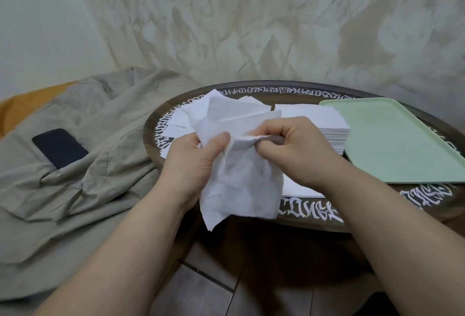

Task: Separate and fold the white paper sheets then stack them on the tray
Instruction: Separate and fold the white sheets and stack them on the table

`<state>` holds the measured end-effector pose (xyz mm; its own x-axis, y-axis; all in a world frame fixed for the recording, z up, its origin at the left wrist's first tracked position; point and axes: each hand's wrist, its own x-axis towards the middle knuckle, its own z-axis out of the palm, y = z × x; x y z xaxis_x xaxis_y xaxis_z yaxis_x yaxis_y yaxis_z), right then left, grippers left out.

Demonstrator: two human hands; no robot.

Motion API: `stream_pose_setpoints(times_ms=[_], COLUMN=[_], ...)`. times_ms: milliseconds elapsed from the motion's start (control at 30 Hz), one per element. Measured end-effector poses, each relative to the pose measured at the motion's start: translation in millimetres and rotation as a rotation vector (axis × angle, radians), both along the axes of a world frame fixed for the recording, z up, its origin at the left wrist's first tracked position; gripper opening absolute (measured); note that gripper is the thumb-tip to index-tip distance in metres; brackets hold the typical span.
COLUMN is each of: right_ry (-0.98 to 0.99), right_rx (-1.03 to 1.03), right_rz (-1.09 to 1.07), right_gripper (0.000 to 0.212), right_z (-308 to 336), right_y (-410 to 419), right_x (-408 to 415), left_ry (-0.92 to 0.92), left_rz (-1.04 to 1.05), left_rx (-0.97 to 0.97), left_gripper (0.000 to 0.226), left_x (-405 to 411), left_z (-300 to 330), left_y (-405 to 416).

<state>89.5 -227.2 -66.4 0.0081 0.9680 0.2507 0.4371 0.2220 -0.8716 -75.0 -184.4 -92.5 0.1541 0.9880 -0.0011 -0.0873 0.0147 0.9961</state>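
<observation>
Both the left hand [193,162] and right hand [294,149] pinch one limp white paper sheet [241,179], peeling its plies apart; the green tray [392,139] at right is bare, with a neat stack [324,124] and loose sheets [191,114] waiting beyond.

White thin paper sheets [241,124]; pale mint-green plastic tray [392,144]; dark brown round table [314,220] (ringed with white ornate lettering); black flat phone [59,147]; grey-beige crumpled cloth [75,189]; mottled cream backdrop [251,26].

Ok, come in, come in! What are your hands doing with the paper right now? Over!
Left hand and right hand both pinching one white sheet, held up over the table edge. Green tray bare. Neat stack beside it. Nothing in the way.
</observation>
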Motion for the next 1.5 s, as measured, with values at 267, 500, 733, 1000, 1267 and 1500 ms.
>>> stream_pose_setpoints(times_ms=[267,500,733,1000,1267,1500], right_ry=[-0.075,-0.112,-0.110,-0.129,-0.115,-0.181], right_rx=[0.023,0.050,0.053,0.060,0.063,0.101], right_rz=[-0.109,-0.078,-0.075,-0.088,-0.108,-0.124], right_gripper=[0.008,0.009,0.004,0.002,0.009,0.010], right_z=[-4.1,-4.5,-4.7,-6.5,-7.8,-6.6], right_y=[6.0,6.3,6.7,9.4,10.6,10.1], right_x=[11.1,10.6,9.6,9.2,8.1,4.9], left_ry=[0.131,0.156,0.158,0.173,0.188,0.201], left_rz=[-0.130,-0.173,-0.186,-0.206,-0.209,-0.173], left_rx=[0.022,0.019,0.021,0.039,0.089,0.134], left_gripper=[0.012,0.027,0.026,0.014,0.024,0.013], left_x=[-4.2,-6.2,-5.7,-5.5,-5.0,-3.6], left_z=[1.8,1.6,1.1,1.5,1.4,0.4], left_y=[-3.5,-3.4,-3.6,-5.1,-6.7,-6.9])
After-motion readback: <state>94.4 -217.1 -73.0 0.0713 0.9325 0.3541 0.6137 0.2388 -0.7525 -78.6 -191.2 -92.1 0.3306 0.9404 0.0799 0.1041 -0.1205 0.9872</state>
